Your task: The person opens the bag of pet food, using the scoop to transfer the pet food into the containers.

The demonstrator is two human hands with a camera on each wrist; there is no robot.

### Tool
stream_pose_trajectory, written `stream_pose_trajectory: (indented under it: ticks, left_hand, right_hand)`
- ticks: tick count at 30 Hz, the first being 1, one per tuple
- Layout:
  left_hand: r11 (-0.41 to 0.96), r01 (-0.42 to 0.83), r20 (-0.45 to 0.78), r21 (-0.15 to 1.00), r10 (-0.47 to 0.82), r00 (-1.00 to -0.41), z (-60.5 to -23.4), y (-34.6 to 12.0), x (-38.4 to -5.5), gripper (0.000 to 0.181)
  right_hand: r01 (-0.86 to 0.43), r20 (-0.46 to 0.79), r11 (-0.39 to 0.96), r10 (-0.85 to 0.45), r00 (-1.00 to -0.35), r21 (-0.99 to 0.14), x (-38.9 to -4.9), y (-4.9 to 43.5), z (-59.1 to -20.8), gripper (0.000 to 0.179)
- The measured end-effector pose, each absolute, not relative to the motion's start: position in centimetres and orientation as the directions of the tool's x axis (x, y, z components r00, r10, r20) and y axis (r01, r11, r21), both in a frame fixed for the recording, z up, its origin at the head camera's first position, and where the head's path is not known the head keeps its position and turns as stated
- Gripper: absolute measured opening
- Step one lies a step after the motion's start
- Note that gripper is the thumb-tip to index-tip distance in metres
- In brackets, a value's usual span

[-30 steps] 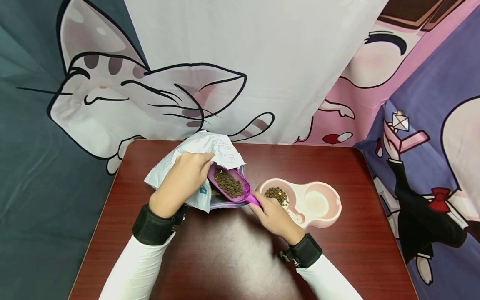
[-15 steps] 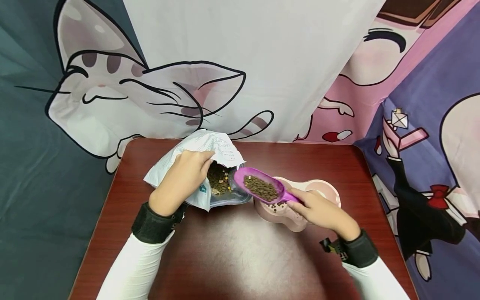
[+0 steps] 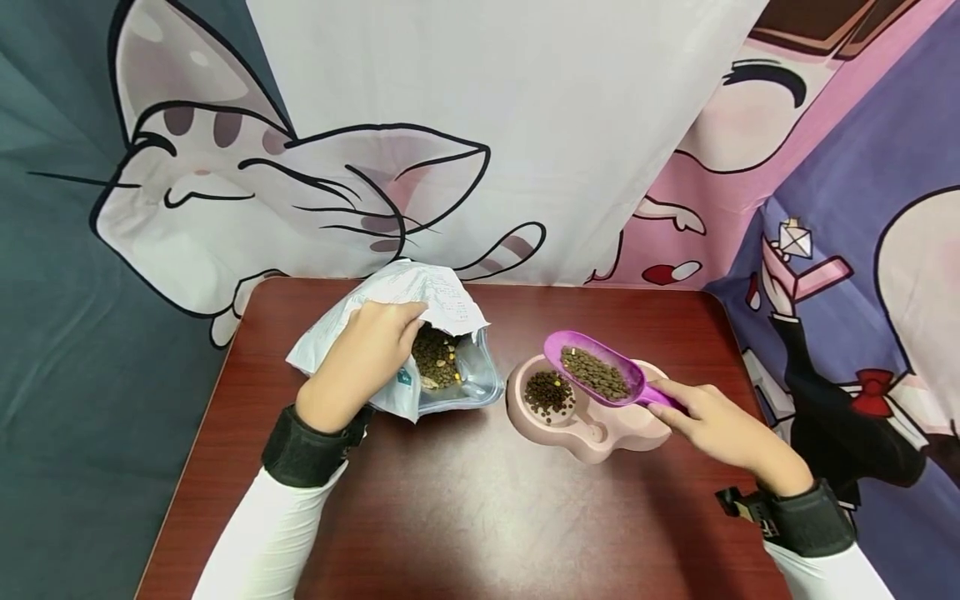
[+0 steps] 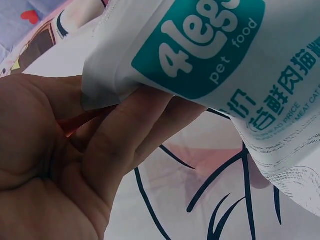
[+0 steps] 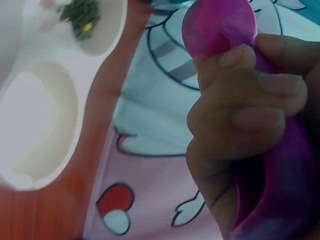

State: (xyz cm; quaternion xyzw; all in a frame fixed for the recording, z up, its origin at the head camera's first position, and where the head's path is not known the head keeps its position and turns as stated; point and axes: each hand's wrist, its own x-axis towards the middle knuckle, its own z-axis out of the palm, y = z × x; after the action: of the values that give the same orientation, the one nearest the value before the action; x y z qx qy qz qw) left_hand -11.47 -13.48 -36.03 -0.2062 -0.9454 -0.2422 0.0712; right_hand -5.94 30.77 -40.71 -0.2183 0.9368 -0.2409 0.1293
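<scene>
My left hand (image 3: 367, 354) grips the lifted edge of a white pet food bag (image 3: 453, 300), thumb and fingers pinching the film in the left wrist view. Brown kibble (image 3: 435, 362) with yellow bits shows inside the bag's mouth. With my right hand (image 3: 712, 423) I hold a purple scoop (image 3: 639, 382) by its handle, fingers curled round it in the right wrist view. The scoop carries a heap of kibble (image 3: 596, 372), level above a pink double pet bowl (image 3: 588, 448). Some kibble (image 3: 546, 393) lies in the bowl's left compartment; the scoop partly hides the right one.
A dark red wooden table (image 3: 480, 517) bears the bag on the left and the bowl on the right. Behind its far edge hangs a cloth (image 3: 570, 125) printed with a cartoon cat. A purple printed cloth (image 3: 832, 358) hangs along the right side.
My right hand has moved the loaded scoop out of the bag and rightward over the bowl. My left hand stays on the bag's edge, and the bag's mouth is uncovered.
</scene>
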Motion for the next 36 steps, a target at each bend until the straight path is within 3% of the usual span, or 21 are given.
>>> stream_pose_trajectory:
  ticks: [8, 14, 20, 32, 36]
  left_hand:
    - [0.795, 0.419, 0.237, 0.438, 0.348, -0.907, -36.2, -13.5, -11.5, 0.025]
    - [0.795, 0.412, 0.237, 0.444, 0.340, -0.910, -36.4, -13.5, -11.5, 0.026]
    - [0.791, 0.412, 0.230, 0.452, 0.343, -0.911, -36.4, -13.6, -11.5, 0.026]
    - [0.794, 0.403, 0.218, 0.455, 0.339, -0.915, -36.4, -13.6, -11.4, 0.027]
    - [0.792, 0.403, 0.222, 0.458, 0.338, -0.915, -36.4, -13.5, -11.4, 0.026]
  right_hand:
    - [-0.309, -0.185, 0.812, -0.446, -0.876, -0.495, -5.4, 33.6, -40.3, 0.027]
    - [-0.269, -0.283, 0.865, -0.408, -0.868, -0.423, -5.3, 35.8, -40.0, 0.039]
    - [-0.246, -0.330, 0.888, -0.383, -0.863, -0.388, -5.2, 37.5, -40.3, 0.032]
    - [-0.235, -0.451, 0.924, -0.355, -0.819, -0.300, -6.3, 37.9, -41.0, 0.012]
    - [-0.248, -0.471, 0.927, -0.359, -0.806, -0.281, -6.8, 37.7, -40.8, 0.015]
